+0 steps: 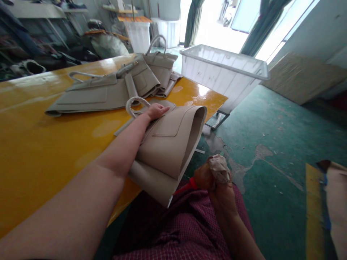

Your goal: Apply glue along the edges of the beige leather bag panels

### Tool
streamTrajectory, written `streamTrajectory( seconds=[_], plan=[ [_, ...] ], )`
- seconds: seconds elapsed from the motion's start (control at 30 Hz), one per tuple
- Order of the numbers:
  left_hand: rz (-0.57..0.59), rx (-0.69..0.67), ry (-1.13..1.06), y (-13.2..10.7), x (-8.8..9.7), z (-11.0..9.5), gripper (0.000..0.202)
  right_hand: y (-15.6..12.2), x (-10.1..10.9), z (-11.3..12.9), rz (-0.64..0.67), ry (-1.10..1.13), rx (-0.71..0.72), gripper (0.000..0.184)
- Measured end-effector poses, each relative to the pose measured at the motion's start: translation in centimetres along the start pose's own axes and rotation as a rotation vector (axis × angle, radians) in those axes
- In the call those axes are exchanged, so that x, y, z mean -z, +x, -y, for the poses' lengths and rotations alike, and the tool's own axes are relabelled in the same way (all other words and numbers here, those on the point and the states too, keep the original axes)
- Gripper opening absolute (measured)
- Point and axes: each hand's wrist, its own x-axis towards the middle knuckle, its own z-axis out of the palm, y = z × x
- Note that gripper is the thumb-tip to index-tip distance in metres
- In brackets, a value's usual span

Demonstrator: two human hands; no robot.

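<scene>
My left hand (156,110) rests on a beige leather bag piece (173,144) that curls over the near edge of the yellow table (40,144). Its fingers lie together against the leather beside a looped handle (134,104). Over my lap, my right hand (217,177) is closed around a crumpled beige rag (219,167), with something red (189,185) showing beside it. Further along the table lies a pile of similar grey-beige bag pieces (119,86) with handles.
A white plastic crate (225,70) stands on the green floor just past the table's end. More white bins (138,34) and clutter sit at the back. A bright doorway with curtains lies beyond. Cardboard (300,77) leans on the right wall.
</scene>
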Motion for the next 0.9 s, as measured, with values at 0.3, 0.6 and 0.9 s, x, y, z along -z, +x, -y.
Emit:
streamTrajectory(
  seconds=[0.3, 0.6, 0.9],
  plan=[
    [0.034, -0.008, 0.008, -0.4, 0.4, -0.3, 0.059, 9.0, -1.6, 2.8, -0.141, 0.195, 0.118, 0.055],
    [0.035, 0.027, 0.005, 0.1, 0.3, 0.3, 0.056, 13.1, -1.9, 3.1, -0.213, 0.160, 0.160, 0.055],
    [0.091, 0.006, 0.060, -0.1, 0.8, -0.6, 0.055, 5.7, 2.4, 1.1, -0.095, 0.279, -0.122, 0.064]
  ],
)
